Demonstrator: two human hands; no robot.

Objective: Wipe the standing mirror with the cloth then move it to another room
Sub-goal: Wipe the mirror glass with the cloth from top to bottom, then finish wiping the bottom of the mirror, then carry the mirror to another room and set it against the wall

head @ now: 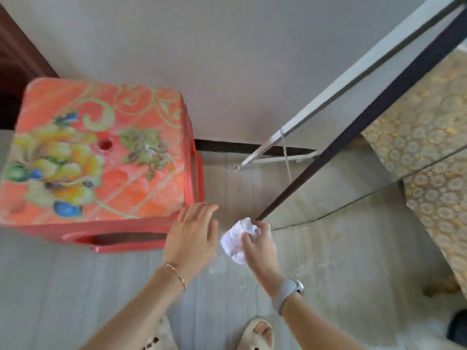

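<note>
The standing mirror (374, 114) leans on the right, with a dark frame edge running from the top right down to the floor and a white rear stand behind it. Its glass reflects a gold patterned fabric. My right hand (260, 246) is shut on a crumpled white cloth (236, 238), held just below the mirror's bottom corner. My left hand (192, 236) hovers with fingers spread beside the cloth, over the corner of the red stool, holding nothing.
A red plastic stool (96, 157) with a flower print stands at the left, close to the wall (227, 59). A dark wooden door frame (15, 66) is at the far left. My sandalled foot (257, 334) stands on the pale floor below.
</note>
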